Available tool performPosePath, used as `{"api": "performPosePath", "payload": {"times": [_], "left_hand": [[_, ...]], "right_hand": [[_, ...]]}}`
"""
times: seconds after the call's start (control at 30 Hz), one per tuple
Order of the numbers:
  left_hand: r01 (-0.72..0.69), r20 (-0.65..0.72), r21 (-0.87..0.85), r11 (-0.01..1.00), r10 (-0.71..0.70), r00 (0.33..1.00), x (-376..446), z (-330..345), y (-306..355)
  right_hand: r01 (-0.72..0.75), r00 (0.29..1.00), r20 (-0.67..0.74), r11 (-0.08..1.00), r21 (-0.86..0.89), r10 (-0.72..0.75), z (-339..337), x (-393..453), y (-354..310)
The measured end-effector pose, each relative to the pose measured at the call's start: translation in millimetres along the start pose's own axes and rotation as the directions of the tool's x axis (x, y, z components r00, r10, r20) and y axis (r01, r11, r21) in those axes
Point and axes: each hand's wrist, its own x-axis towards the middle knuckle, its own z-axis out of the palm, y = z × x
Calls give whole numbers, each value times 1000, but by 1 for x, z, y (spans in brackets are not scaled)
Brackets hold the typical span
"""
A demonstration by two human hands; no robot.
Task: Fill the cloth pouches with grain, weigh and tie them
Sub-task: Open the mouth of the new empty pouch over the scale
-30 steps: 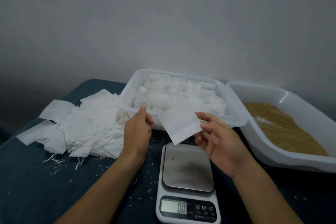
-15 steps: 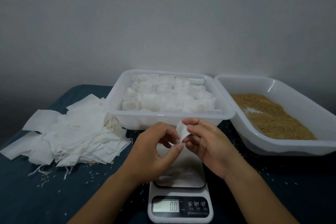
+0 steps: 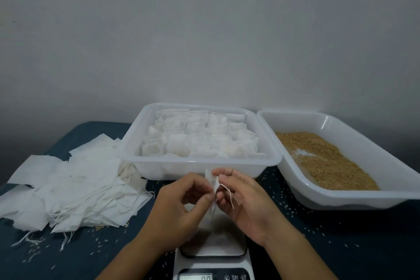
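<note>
I hold one empty white cloth pouch [image 3: 213, 185] edge-on above the kitchen scale [image 3: 213, 254]. My left hand [image 3: 181, 207] pinches its left side and my right hand [image 3: 244, 202] pinches its right side near the top, where the drawstring hangs over my fingers. The scale's steel plate is mostly hidden under my hands, and its display shows at the bottom edge. A white tub [image 3: 341, 198] at the right holds brown grain [image 3: 325, 159]. A heap of empty pouches [image 3: 72, 186] lies at the left.
A white tray [image 3: 200, 162] behind my hands is packed with several filled pouches. Loose grains are scattered over the dark blue cloth [image 3: 68, 259] covering the table. A plain grey wall stands close behind the tray and tub.
The pouch was held flat and open to view by my right hand; my left hand came in, and both hands now pinch it edge-on over the scale. The camera view tilted down slightly.
</note>
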Motion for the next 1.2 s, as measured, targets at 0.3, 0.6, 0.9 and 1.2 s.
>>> {"api": "performPosePath", "payload": {"times": [0.3, 0.6, 0.9, 1.2], "left_hand": [[75, -54, -58, 996, -78, 995, 1, -1, 0], [161, -94, -84, 983, -169, 981, 2, -2, 3], [167, -197, 55, 984, -154, 968, 6, -7, -2], [109, -115, -31, 994, -112, 987, 6, -11, 2]], "right_hand": [[260, 965, 72, 917, -303, -250, -1, 1, 11], [388, 906, 73, 752, -534, -416, -7, 6, 14], [361, 866, 82, 505, -784, -493, -13, 5, 13], [408, 882, 192, 493, -768, -431, -5, 2, 24]]}}
